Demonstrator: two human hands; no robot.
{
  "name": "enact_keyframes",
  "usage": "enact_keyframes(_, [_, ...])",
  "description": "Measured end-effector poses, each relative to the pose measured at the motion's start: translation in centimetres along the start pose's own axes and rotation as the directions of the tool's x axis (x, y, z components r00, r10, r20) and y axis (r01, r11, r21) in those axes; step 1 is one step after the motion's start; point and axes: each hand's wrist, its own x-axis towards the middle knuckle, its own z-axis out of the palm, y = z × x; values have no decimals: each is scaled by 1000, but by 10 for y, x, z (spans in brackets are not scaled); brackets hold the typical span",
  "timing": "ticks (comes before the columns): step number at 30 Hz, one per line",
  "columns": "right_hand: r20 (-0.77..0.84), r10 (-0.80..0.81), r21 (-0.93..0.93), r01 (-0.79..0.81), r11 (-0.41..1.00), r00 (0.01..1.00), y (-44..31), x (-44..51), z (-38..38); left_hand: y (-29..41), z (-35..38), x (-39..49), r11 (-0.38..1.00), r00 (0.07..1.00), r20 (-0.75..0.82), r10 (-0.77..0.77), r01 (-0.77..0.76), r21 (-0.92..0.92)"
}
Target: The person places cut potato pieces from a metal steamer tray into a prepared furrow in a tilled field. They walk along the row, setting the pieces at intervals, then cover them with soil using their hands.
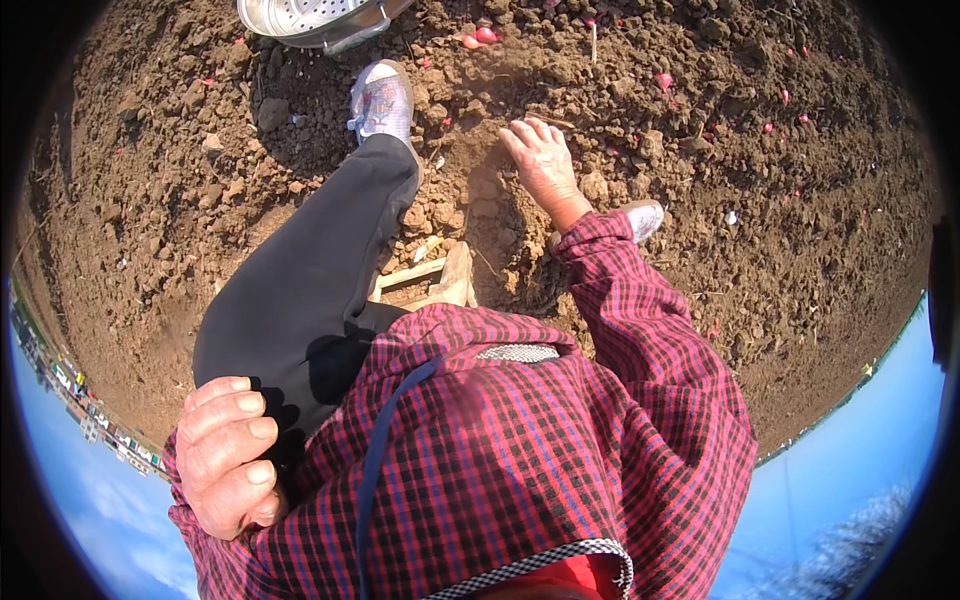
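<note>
My right hand (pixel 536 161) reaches down to the loose brown soil (pixel 480 97), palm downward and fingers slightly spread. Its fingertips are at the ground beside a shallow hollow, and nothing shows in its grasp. Over my thigh, my left hand (pixel 229 457) is raised with the fingers curled inward; its palm is hidden. Two small pink-red pieces, perhaps bulbs or cloves (pixel 486 35), lie on the soil beyond my right hand. More pink pieces (pixel 663 81) are scattered on the right side. At the top edge sits a perforated metal steamer pan (pixel 307 16), partly cut off.
Between my legs is part of a low wooden stool (pixel 454 274). One patterned shoe (pixel 382 97) rests near the pan; the other shoe (pixel 646 219) shows beside my right wrist. Clods (pixel 273 114) and dry stalks (pixel 594 43) lie about. Distant buildings (pixel 90 427) line the left horizon.
</note>
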Motion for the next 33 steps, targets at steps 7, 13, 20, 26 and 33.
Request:
enact_keyframes(7, [336, 68, -40, -58, 998, 939, -18, -29, 37, -3, -2, 0, 1000, 1000, 19, 2, -2, 11])
enact_keyframes(13, [98, 87, -35, -84, 996, 991, -2, -21, 12, -3, 4, 1, 1000, 999, -34, 2, -1, 14])
enact_keyframes(20, [-48, 273, -34, -274, 961, 961, 14, -6, 23, 5, 5, 9, 999, 1000, -19, -10, 11, 42])
enact_keyframes(26, [59, 384, 167, -388, 906, 922, 8, -45, 25, -2, 3, 4, 1000, 1000, 12, 0, -1, 29])
enact_keyframes(33, [-290, 844, 595, -606, 528, 451, 133, -25, -17, -5, 5, 7, 997, 998, -1, 61, -61, 36])
